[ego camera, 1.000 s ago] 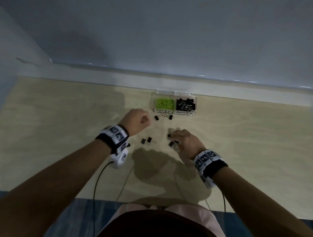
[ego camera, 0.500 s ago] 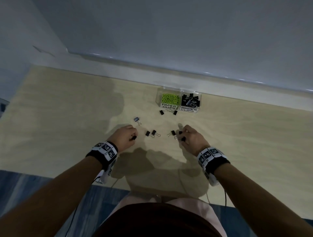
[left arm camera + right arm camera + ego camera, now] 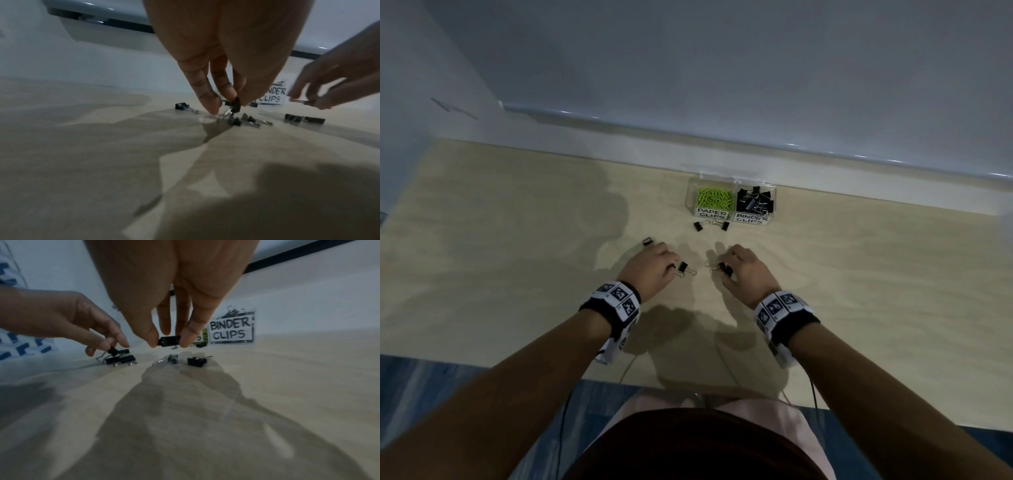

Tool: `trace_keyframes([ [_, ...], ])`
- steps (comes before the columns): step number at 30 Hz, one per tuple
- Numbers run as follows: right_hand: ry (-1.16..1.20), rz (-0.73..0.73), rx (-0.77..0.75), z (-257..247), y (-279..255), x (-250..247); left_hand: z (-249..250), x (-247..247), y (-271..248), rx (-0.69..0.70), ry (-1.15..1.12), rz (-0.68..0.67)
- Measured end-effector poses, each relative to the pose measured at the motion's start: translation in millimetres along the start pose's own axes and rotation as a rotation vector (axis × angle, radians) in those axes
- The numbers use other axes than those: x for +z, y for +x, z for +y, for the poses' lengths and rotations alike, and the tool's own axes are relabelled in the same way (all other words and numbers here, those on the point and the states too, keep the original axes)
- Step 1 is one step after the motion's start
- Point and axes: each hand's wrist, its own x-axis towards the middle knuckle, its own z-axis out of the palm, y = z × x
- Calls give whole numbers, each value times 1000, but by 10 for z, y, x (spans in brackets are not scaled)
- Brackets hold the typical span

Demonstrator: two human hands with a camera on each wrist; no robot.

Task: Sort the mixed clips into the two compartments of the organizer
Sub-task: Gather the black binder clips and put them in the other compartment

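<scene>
Nearest the body, both forearms carried wristbands (image 3: 616, 299) printed with square markers. The left hand (image 3: 650, 267) was low over the wooden table (image 3: 517, 274), thumb and fingertips pinching a black binder clip (image 3: 236, 104) just above the surface; another binder clip with wire handles (image 3: 683, 268) lay just beside that hand. The right hand (image 3: 746, 270) pinched a second black binder clip (image 3: 169, 340) between thumb and finger, lifted off the table. A loose clip (image 3: 196, 361) lay below the right hand. Another clip (image 3: 647, 241) lay near the left hand's far side. Farther on, two binder clips (image 3: 698, 227) lay in front of the clear organizer (image 3: 774, 192). Its left compartment, labelled PAPER CLIPS, held green paper clips (image 3: 714, 198); the right, labelled BINDER CLIPS, held black binder clips (image 3: 753, 204).
</scene>
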Motion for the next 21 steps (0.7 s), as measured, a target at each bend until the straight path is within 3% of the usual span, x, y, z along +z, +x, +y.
trace_keyframes([
  [6, -197, -189, -22, 9, 152, 150, 13, 93, -32, -37, 14, -84],
  [15, -127, -272, 80, 70, 143, 45, 4, 32, 69, -23, 63, -145],
  [19, -31, -225, 91, 132, 109, -60, -8, -45, 94, -42, 116, -225],
  [21, 62, -112, 118, 194, 141, -186, 45, -128, 157, -54, 75, -219],
])
